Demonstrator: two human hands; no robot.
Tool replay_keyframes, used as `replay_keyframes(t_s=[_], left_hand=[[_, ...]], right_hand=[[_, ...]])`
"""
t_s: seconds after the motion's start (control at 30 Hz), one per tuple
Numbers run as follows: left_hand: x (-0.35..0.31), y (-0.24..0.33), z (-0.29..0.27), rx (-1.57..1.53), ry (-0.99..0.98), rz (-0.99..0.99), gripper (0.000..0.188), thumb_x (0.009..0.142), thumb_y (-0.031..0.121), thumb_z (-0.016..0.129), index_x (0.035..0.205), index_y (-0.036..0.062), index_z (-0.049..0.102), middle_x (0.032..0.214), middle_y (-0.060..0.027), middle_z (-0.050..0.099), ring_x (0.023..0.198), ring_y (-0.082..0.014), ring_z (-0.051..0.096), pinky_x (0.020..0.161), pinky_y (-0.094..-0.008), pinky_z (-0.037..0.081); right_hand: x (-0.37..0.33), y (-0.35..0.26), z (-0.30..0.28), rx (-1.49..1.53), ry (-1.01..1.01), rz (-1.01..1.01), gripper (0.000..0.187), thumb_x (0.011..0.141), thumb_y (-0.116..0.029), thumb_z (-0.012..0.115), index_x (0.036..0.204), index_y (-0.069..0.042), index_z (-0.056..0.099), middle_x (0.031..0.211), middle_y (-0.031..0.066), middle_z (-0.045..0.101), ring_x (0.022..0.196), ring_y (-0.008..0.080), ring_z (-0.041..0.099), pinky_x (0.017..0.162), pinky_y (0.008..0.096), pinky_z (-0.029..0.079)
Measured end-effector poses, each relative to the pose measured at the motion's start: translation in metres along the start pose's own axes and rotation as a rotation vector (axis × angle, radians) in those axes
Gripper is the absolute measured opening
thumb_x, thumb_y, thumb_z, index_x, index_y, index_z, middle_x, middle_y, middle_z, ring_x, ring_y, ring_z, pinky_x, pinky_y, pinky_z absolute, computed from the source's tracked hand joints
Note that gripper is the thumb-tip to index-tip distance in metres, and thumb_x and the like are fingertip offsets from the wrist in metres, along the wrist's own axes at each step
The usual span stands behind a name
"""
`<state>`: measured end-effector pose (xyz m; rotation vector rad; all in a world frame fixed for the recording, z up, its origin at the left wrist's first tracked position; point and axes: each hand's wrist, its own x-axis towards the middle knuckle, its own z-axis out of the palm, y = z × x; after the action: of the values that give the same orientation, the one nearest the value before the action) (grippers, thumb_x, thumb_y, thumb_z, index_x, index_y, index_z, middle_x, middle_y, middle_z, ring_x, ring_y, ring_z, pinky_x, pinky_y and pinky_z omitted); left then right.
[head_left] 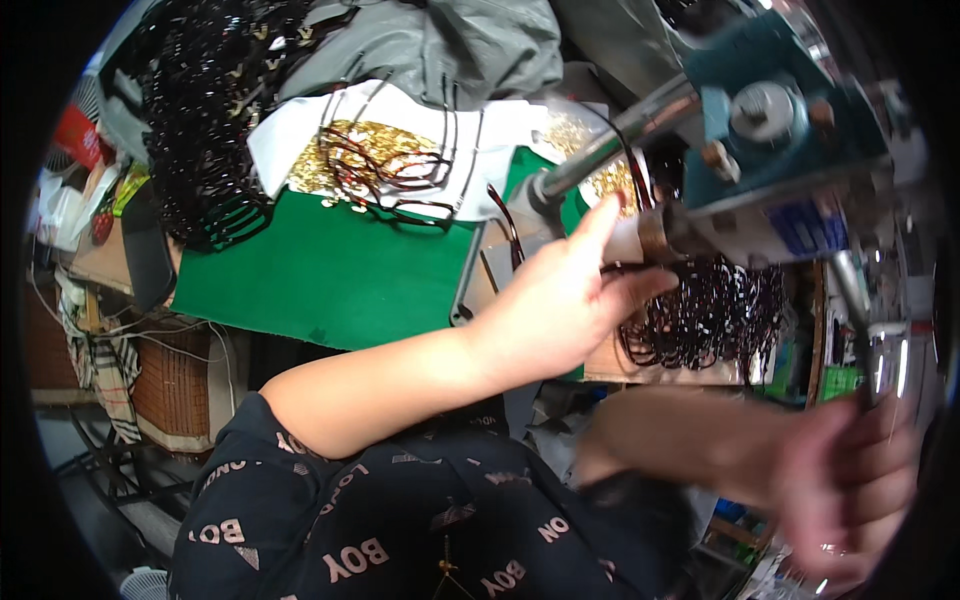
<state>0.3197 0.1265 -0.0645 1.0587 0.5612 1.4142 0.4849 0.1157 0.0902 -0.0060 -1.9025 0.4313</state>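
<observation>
My left hand (560, 305) reaches under the head of a green bench press (790, 110). Its thumb and fingers close around a dark spectacle frame (642, 180), one temple rising beside the press column; the part at the fingertips is mostly hidden by the hand and the spindle (655, 238). At the lower right my right hand (850, 490), smeared by motion, has its fingers curled around the press's dark lever (855, 305). More tortoiseshell spectacle frames (400, 175) lie with small gold metal parts (360, 145) on white paper (275, 150), left of the press.
A green mat (290, 265) covers the bench at left. Heaps of dark spectacle frames stand at far left (190, 120) and right of my left hand (710, 315). Another batch of gold parts (610, 182) lies behind the column (620, 135). Grey cloth (450, 45) lies at the back.
</observation>
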Motion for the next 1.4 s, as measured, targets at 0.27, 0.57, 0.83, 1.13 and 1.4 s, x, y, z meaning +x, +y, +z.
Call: replay_keyframes(t_s=[0.27, 0.57, 0.83, 1.13, 1.4], left_hand=[[-0.028, -0.004, -0.029, 0.866, -0.056, 0.413, 0.069, 0.088, 0.03, 0.054, 0.133, -0.0114, 0.021, 0.054, -0.014, 0.054, 0.048, -0.0328, 0.056, 0.046, -0.0403, 0.044], [-0.038, 0.025, -0.101, 1.222, -0.237, -0.022, 0.033, 0.089, 0.035, 0.053, 0.1, 0.0042, 0.051, 0.061, -0.0156, 0.058, 0.058, -0.0355, 0.059, 0.053, -0.0433, 0.046], [-0.021, 0.06, -0.163, 1.635, -0.203, 0.606, 0.036, 0.066, 0.03, 0.071, 0.089, 0.0046, 0.058, 0.085, -0.0077, 0.052, 0.089, -0.0237, 0.05, 0.078, -0.0344, 0.04], [-0.004, 0.251, -0.466, 1.272, 1.202, -0.45, 0.051, 0.077, 0.044, 0.061, 0.094, -0.0038, 0.065, 0.093, -0.0215, 0.065, 0.09, -0.0308, 0.062, 0.08, -0.0366, 0.048], [0.005, 0.206, -0.531, 1.628, 0.89, -0.314, 0.033, 0.08, 0.032, 0.062, 0.096, 0.0036, 0.065, 0.093, -0.0156, 0.066, 0.086, -0.0272, 0.063, 0.076, -0.0347, 0.048]], right_hand=[[-0.011, 0.007, 0.028, -0.144, 0.659, -0.054, 0.036, 0.086, -0.033, 0.045, 0.109, -0.01, 0.061, 0.108, 0.0155, 0.059, 0.111, 0.0291, 0.049, 0.105, 0.0472, 0.028], [-0.119, 0.036, 0.06, -0.31, 0.657, 0.517, 0.037, 0.09, -0.017, 0.047, 0.12, 0.004, 0.04, 0.103, 0.0153, 0.052, 0.098, 0.0235, 0.049, 0.087, 0.0329, 0.037], [-0.135, 0.044, 0.174, -0.111, 0.079, 0.853, 0.013, 0.083, 0.001, 0.05, 0.096, -0.001, 0.051, 0.091, 0.0065, 0.052, 0.079, 0.013, 0.05, 0.072, 0.0237, 0.042], [-0.188, 0.074, 0.238, -0.104, -0.199, 0.81, 0.013, 0.073, 0.006, 0.059, 0.084, -0.001, 0.061, 0.078, 0.013, 0.062, 0.069, 0.0252, 0.061, 0.064, 0.0301, 0.048], [-0.181, 0.075, 0.241, -0.159, -0.216, 0.801, 0.012, 0.074, 0.007, 0.056, 0.084, 0.001, 0.06, 0.076, 0.0125, 0.06, 0.068, 0.0219, 0.059, 0.063, 0.0283, 0.047]])
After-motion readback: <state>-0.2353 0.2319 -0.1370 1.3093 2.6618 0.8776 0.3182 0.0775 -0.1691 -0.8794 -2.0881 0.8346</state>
